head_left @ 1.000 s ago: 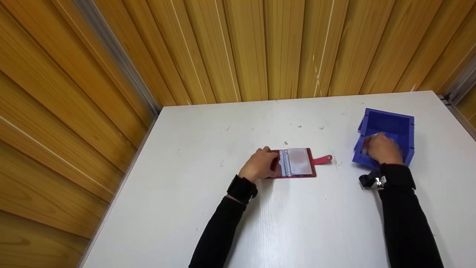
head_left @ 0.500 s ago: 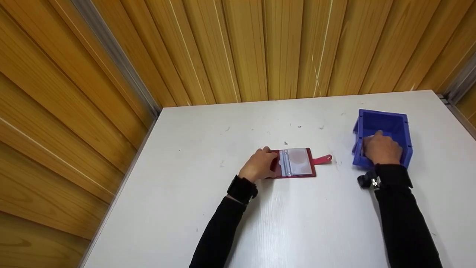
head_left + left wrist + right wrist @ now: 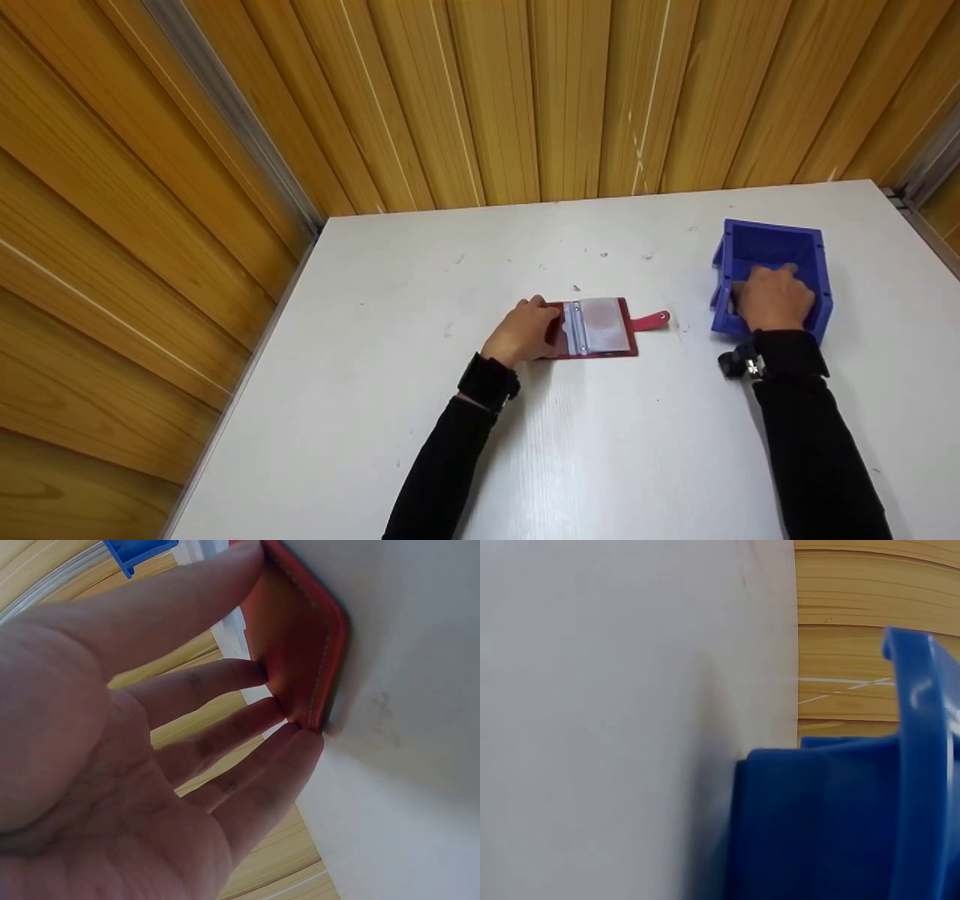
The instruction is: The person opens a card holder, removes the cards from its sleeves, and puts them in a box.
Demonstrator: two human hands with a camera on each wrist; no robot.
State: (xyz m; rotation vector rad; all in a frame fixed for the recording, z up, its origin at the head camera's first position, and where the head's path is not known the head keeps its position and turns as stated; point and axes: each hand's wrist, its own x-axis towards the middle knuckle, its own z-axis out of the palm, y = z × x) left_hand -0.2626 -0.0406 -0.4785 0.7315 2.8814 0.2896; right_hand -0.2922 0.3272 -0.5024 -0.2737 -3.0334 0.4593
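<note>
An opened red card holder [image 3: 628, 327] with clear plastic sleeves [image 3: 604, 325] and a ring spine lies on the white table, its strap stretched to the right. My left hand [image 3: 523, 330] holds its left cover, thumb and fingertips at the edges. In the left wrist view, the fingers of the left hand [image 3: 172, 712] reach across to the stitched border of the red cover [image 3: 300, 637]. On the right, my right hand [image 3: 775, 298] is down inside a blue bin [image 3: 776, 241]. Its fingertips are hidden in there, and I cannot tell what they hold.
The bin's wall [image 3: 810, 825] fills the lower right of the right wrist view. Wood-patterned panels [image 3: 495, 97] rise behind the white table [image 3: 390, 300] and on its left. A black wrist mount [image 3: 739, 364] sits just in front of the bin.
The blue bin has shifted slightly left with the right hand in it. The right hand has moved a little within the bin. Left hand and card holder have stayed still.
</note>
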